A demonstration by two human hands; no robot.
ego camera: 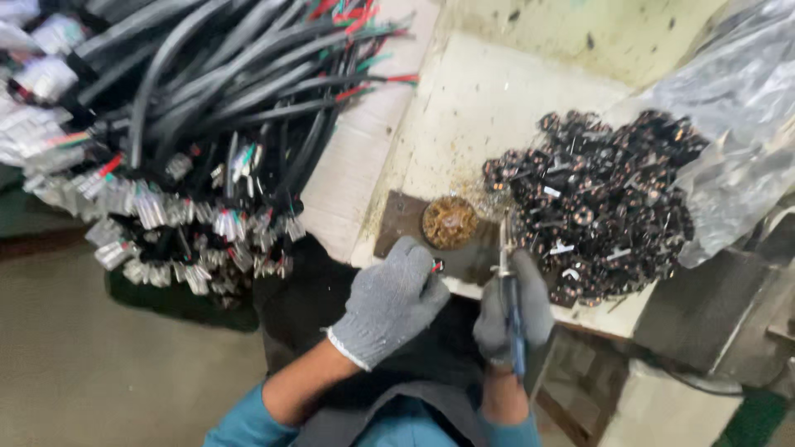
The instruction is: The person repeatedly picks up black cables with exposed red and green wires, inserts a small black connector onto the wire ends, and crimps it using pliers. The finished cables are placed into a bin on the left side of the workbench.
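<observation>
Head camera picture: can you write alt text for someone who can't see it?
Seen from above, a gloved left hand pinches small coloured wire ends while the gloved right hand holds a soldering iron beside a round tin. A pile of small dark parts lies right, bundled black cables left.

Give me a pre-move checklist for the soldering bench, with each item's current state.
1. Soldering iron gripped in right hand: ok.
2. Iron tip clear of the left hand: ok.
3. Wire end pinched in the left hand: ok, red and green tips show.
4. Round brown tip-cleaner pot within reach: ok.
5. Pile of small dark components contained on the bench: ok.
6. Tip tinned and hot: cannot tell.
</observation>
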